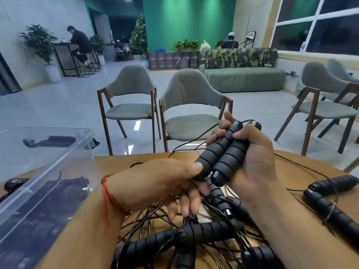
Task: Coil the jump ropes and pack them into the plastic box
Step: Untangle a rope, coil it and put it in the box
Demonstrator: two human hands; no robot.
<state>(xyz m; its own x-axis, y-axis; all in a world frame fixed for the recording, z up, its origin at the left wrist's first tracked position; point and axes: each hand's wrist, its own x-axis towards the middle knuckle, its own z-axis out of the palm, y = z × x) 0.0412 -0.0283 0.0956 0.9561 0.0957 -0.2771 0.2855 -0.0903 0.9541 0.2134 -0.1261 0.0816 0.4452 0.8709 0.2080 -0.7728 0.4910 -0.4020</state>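
**Head view: handle pair held above the rope pile, box at left**

1. The round wooden table (120, 160) spans the lower frame. Two grey upholstered chairs with dark wooden legs (190, 98) stand behind its far edge.
2. The clear plastic box (58, 162) occupies the left side of the table, close to the camera. Dark shapes show through its wall. Whether they lie inside the box or behind it cannot be determined.
3. A tangled pile of black jump ropes (194, 233), thin cords with ribbed foam handles, lies on the table in front of the person, beneath both forearms. It is uncoiled and outside the box.
4. A second pair of black ribbed handles (330, 195) lies on the table at the right, apart from the pile.
5. The right hand (258, 162) is raised above the pile. Its fingers and thumb wrap around a pair of black ribbed foam handles (219, 152), held side by side and tilted. Thin cords trail from their upper ends down to the table.
6. The left hand (155, 183) pinches the lower end of the left handle of that pair between thumb and forefinger. The remaining fingers curl down toward the pile.
7. A red string bracelet (106, 193) circles the left wrist.
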